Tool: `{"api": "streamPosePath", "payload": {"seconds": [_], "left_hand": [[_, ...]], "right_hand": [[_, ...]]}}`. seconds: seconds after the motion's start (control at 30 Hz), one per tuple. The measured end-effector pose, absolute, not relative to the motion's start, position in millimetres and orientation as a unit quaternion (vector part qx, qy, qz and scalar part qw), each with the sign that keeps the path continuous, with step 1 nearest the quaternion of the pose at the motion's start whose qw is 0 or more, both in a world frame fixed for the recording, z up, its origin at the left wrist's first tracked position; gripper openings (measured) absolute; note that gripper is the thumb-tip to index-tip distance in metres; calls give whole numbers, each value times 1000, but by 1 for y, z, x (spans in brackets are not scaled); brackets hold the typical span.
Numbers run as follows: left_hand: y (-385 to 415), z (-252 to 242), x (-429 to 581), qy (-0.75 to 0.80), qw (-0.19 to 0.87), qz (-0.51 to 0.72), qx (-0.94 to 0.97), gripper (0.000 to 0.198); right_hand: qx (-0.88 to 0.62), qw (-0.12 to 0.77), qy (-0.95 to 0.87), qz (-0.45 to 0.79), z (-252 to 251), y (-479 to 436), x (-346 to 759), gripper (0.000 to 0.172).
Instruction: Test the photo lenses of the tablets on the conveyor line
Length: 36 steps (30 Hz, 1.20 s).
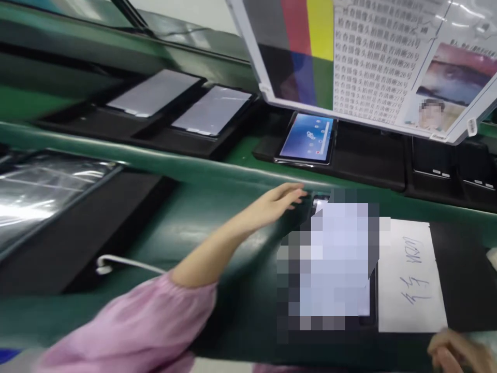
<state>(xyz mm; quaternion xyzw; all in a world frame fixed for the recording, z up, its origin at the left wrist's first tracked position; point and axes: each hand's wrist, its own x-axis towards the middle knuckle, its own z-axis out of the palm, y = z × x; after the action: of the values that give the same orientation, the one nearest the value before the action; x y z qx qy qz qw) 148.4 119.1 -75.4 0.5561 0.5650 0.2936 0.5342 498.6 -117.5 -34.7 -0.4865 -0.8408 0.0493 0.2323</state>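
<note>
My left hand (280, 202) reaches forward in a pink sleeve, fingers stretched out and holding nothing. It hovers by the far left corner of a tablet (364, 303) with a pale lit screen; most of that tablet is blurred by blocky masking. Beside the tablet lies a white sheet of paper (411, 274) with handwriting, resting on a black mat (466, 280). At the bottom right edge, my right hand (460, 352) is partly cut off, near the paper's near right corner. Its fingers are curled in, and whatever they may hold is hidden.
Black padded trays hold two pale-screened tablets (153, 92) (212, 110), a tablet with a blue home screen (306, 137) and dark devices (432, 158). A printed chart board (373, 62) leans above. To the left are a black foam slab (89, 223) and a white cord (132, 262).
</note>
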Motion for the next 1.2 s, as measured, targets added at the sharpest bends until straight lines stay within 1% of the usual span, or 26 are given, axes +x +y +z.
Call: {"api": "streamPosePath", "payload": {"seconds": [0.17, 0.27, 0.33, 0.5, 0.63, 0.73, 0.93, 1.07, 1.2], "left_hand": [[114, -118, 190, 527, 564, 343, 535, 55], [112, -128, 196, 507, 561, 372, 538, 55], [111, -130, 194, 491, 564, 382, 542, 55], [107, -131, 189, 474, 573, 397, 538, 56], [107, -133, 188, 475, 579, 406, 525, 60], [108, -135, 188, 470, 586, 411, 517, 61], [105, -130, 188, 458, 597, 416, 510, 55], [102, -123, 188, 437, 623, 414, 500, 52], [103, -121, 187, 410, 654, 422, 475, 54]], "right_hand": [[-451, 175, -874, 48, -43, -120, 458, 40], [-421, 170, -890, 38, -52, -116, 438, 33], [-402, 176, -898, 32, -59, -112, 430, 28], [-381, 155, -911, 32, -69, -106, 424, 29], [-396, 190, -898, 40, -69, -106, 433, 28], [-400, 190, -896, 44, -69, -107, 437, 27], [-384, 164, -908, 35, -76, -106, 438, 32], [-382, 180, -906, 43, -80, -106, 442, 33], [-381, 198, -902, 40, -79, -107, 449, 34]]}}
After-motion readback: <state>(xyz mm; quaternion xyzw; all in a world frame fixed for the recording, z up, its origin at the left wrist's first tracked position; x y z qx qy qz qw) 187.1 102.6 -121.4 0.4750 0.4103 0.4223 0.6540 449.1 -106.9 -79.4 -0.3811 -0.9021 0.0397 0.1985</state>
